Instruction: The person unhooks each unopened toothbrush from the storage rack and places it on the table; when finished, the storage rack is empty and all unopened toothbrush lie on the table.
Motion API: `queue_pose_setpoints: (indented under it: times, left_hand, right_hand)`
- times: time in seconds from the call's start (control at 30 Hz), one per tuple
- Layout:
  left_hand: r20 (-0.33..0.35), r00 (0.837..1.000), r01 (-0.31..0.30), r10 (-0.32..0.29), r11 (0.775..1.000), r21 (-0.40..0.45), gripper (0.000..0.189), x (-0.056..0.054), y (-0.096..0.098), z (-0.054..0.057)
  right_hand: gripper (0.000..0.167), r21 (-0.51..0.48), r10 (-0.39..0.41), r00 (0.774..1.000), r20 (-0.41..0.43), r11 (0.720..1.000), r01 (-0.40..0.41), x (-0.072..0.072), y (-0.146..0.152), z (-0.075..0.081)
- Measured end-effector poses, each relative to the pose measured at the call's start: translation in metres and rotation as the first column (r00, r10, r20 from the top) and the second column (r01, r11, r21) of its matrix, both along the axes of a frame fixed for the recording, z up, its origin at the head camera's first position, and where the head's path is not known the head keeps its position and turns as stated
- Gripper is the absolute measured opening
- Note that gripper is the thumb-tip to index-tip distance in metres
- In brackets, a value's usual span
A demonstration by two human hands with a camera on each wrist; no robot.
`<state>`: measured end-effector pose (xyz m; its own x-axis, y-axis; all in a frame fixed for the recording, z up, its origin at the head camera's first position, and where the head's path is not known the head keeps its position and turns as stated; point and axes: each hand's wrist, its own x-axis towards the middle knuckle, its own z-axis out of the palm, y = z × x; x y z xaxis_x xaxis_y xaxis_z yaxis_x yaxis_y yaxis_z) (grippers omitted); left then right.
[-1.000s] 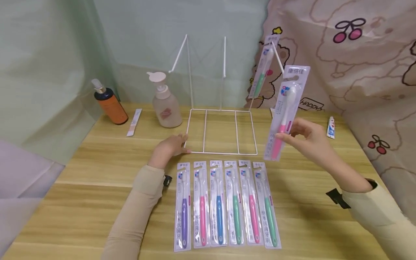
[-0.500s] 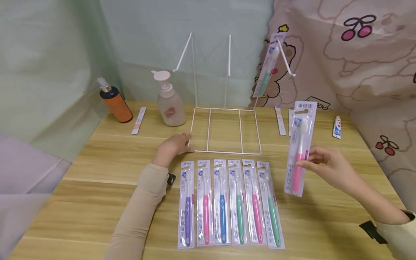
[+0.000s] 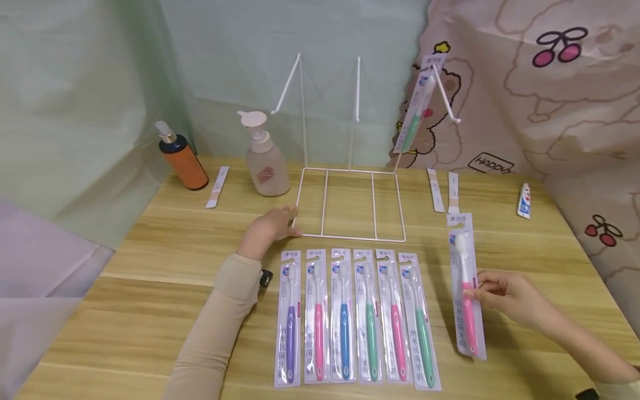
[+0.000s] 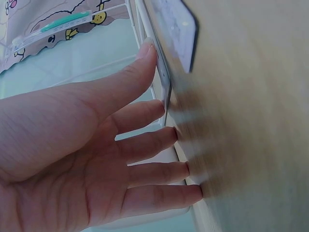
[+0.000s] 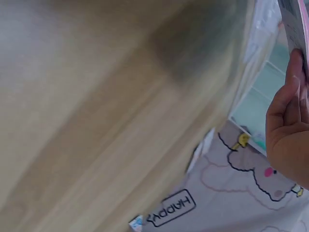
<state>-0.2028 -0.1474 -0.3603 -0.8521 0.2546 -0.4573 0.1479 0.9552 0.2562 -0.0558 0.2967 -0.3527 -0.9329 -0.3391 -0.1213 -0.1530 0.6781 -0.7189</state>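
My right hand (image 3: 505, 297) pinches the right edge of a packaged pink toothbrush (image 3: 467, 300), held upright right of the toothbrush row. In the right wrist view only a sliver of that pack (image 5: 295, 24) shows above the fingers. My left hand (image 3: 270, 228) rests at the front left corner of a white wire display rack (image 3: 350, 238). The left wrist view shows its thumb (image 4: 145, 55) against the wire and its other fingers straight, tips on the table. A packaged green toothbrush (image 3: 417, 111) hangs on the rack's right hook (image 3: 446, 94).
Several packaged toothbrushes (image 3: 345, 322) lie in a row before the rack. Behind left stand a pump bottle (image 3: 267, 169) and an orange bottle (image 3: 184, 161). Paper strips (image 3: 435, 190) and a small toothpaste tube (image 3: 524, 201) lie at the back right. Curtains enclose the table.
My right hand has carried the pink toothbrush pack down and to the right, from beside the right hook to low over the table. My left hand stays at the rack's corner. The view has shifted slightly.
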Motion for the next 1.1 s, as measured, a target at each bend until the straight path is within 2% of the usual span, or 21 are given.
queue_pose_setpoints:
  times: [0.17, 0.3, 0.43, 0.63, 0.77, 1.1]
  left_hand:
    - [0.0, 1.0, -0.011, 0.011, 1.0, 0.005, 0.075, 0.0, 0.0, -0.001]
    - [0.002, 1.0, -0.01, 0.01, 1.0, 0.009, 0.075, 0.0, 0.001, -0.002]
    - [-0.001, 1.0, -0.009, 0.009, 1.0, 0.006, 0.076, 0.0, 0.001, -0.002]
    - [-0.006, 1.0, -0.021, 0.021, 1.0, 0.009, 0.075, 0.0, 0.001, -0.003]
    - [-0.001, 1.0, -0.024, 0.024, 1.0, 0.009, 0.075, -0.001, 0.0, -0.002]
    - [-0.001, 1.0, -0.03, 0.03, 0.999, 0.011, 0.075, -0.001, -0.001, -0.003]
  right_hand:
    - [0.008, -0.088, 0.112, 0.991, 0.068, 0.99, -0.106, 0.004, 0.004, -0.015]
    - [0.01, -0.166, 0.172, 0.974, 0.146, 0.975, -0.147, 0.006, 0.004, -0.025]
    - [0.016, -0.156, 0.14, 0.964, 0.225, 0.982, -0.106, 0.008, 0.002, -0.032]
    - [0.022, -0.128, 0.11, 0.96, 0.259, 0.989, -0.079, 0.008, -0.002, -0.039]
    - [0.026, -0.166, 0.11, 0.941, 0.32, 0.984, -0.058, 0.008, -0.006, -0.043]
    - [0.029, -0.163, 0.054, 0.905, 0.422, 0.986, 0.017, 0.008, -0.007, -0.044]
